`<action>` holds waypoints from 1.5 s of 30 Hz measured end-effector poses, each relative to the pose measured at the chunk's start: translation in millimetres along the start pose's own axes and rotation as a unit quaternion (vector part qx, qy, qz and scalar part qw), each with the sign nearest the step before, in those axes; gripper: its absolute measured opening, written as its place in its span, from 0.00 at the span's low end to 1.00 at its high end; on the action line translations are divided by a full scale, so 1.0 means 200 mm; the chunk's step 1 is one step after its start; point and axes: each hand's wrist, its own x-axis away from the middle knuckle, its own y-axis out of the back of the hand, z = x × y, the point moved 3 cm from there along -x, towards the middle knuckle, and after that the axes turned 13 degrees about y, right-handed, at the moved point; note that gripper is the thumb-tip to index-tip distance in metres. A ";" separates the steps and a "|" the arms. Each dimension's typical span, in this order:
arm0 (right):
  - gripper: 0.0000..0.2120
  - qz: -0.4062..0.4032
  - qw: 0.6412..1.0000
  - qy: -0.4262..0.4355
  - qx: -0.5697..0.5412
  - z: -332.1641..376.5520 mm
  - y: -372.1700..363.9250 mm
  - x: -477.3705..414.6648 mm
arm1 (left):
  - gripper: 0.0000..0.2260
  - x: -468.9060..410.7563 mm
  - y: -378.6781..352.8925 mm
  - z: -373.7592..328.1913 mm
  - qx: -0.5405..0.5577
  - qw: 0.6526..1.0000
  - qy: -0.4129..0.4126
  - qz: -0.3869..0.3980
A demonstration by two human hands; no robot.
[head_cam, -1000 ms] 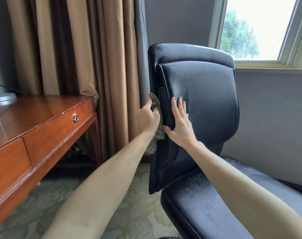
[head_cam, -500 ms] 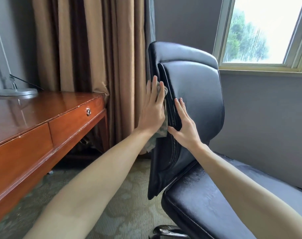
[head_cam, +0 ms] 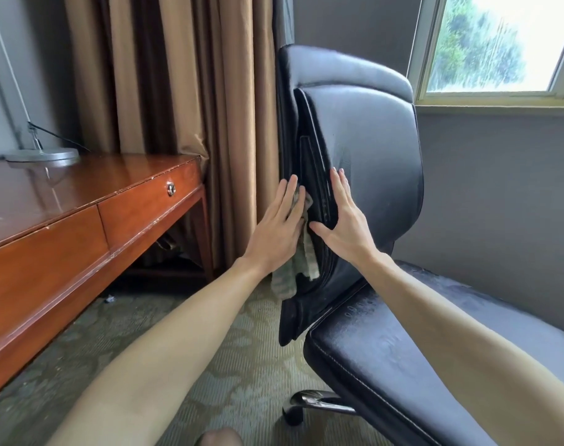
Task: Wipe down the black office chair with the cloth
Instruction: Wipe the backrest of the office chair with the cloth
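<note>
The black office chair (head_cam: 371,156) stands at centre right, its backrest turned edge-on to me and its seat (head_cam: 403,349) at lower right. My left hand (head_cam: 279,228) lies flat against the backrest's rear side, pressing a grey-green patterned cloth (head_cam: 301,265) onto it; the cloth's loose end hangs down below my palm. My right hand (head_cam: 345,220) rests flat on the front face of the backrest near its left edge, fingers together and pointing up, holding nothing.
A wooden desk (head_cam: 81,220) with drawers fills the left, a lamp base (head_cam: 42,155) on it. Brown curtains (head_cam: 177,91) hang behind the chair. A window (head_cam: 499,43) sits at top right. A chrome chair leg with caster (head_cam: 309,405) stands on patterned carpet.
My left hand with the cloth slid up the backrest's rear, flattened, then came back down. The chair back has turned more edge-on. My right hand stayed on the front face.
</note>
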 end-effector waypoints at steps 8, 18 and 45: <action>0.49 -0.005 1.000 -0.011 -0.009 0.01 -0.01 0.00 | 0.27 -0.17 0.07 0.00 0.068 0.996 0.057 -0.003; 0.45 -0.018 1.000 -0.016 -0.012 0.06 0.00 0.01 | 0.26 0.19 -0.13 0.00 0.010 0.999 0.027 0.020; 0.46 -0.034 0.999 -0.036 -0.013 0.04 -0.01 0.03 | 0.28 0.22 -0.10 -0.09 0.278 0.935 0.217 -0.024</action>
